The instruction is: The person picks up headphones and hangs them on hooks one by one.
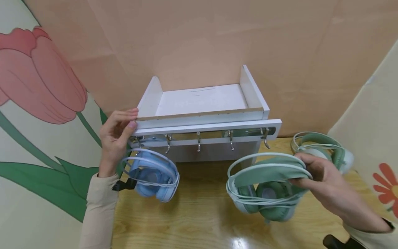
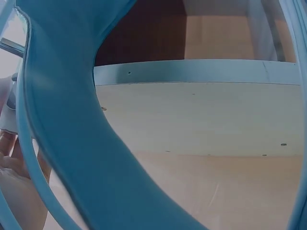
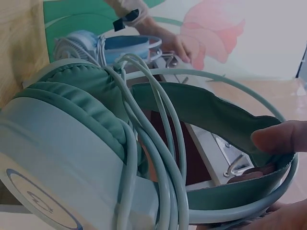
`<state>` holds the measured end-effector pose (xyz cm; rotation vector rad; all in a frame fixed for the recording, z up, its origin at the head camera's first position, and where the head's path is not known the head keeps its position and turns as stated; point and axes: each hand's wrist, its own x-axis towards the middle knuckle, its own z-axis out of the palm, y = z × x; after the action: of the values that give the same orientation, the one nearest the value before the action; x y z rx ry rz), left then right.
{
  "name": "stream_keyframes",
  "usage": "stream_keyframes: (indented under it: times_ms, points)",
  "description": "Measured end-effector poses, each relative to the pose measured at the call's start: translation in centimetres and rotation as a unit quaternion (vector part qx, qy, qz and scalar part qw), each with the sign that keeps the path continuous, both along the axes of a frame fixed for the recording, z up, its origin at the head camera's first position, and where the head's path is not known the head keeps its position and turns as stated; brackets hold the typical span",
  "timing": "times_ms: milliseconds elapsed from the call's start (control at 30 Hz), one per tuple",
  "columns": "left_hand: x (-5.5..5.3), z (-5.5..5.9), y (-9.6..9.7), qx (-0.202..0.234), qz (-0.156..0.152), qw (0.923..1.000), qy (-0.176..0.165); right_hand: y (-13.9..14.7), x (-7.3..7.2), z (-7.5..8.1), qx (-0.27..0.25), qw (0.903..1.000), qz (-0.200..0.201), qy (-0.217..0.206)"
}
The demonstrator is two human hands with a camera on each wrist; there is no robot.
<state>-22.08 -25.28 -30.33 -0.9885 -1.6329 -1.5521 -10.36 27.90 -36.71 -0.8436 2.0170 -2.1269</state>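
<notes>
A white wall shelf [image 1: 199,116] carries a row of metal hooks [image 1: 231,140] along its front rail. My left hand [image 1: 116,133] grips the shelf's left front corner between thumb and fingers. Below that hand, blue headphones [image 1: 155,173] hang at the leftmost hook; their headband [image 2: 72,120] fills much of the left wrist view. My right hand [image 1: 323,183] pinches the headband of green headphones [image 1: 270,173] in front of the rail's right end, apart from the hooks. Their cable [image 3: 168,167] is wound around the ear cups, as the right wrist view shows.
More green headphones [image 1: 339,152] lie on the wood-patterned surface [image 1: 192,214] at the right, behind my right hand. Brown paper [image 1: 199,38] covers the back. Side panels bear a painted tulip [image 1: 40,76] on the left and a red flower [image 1: 387,186] on the right.
</notes>
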Motion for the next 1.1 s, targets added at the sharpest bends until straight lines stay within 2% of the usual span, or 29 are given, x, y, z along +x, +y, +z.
stream_keyframes:
  times_ms: [67, 300, 600, 800, 1100]
  points:
    - [0.0, 0.0, 0.0, 0.002, -0.004, 1.0000, -0.001, -0.4, 0.0, 0.2, 0.005, 1.0000, -0.001, 0.000]
    - [-0.1, 0.2, 0.1, -0.001, -0.004, 1.0000, -0.002, -1.4, -0.4, 0.1, -0.028, 0.9990, 0.026, 0.024]
    - [-0.2, 0.0, 0.0, 0.009, -0.009, 0.9999, 0.001, -2.6, -0.6, 0.4, -0.034, 0.9982, 0.044, 0.023]
    - [-0.1, 0.1, -0.1, 0.008, -0.008, 0.9999, 0.000, -3.2, -0.9, 0.2, -0.057, 0.9955, 0.068, 0.031]
    - [-0.1, 0.1, -0.1, 0.003, -0.002, 1.0000, -0.001, -4.2, -0.8, 0.7, -0.047, 0.9953, 0.084, 0.004]
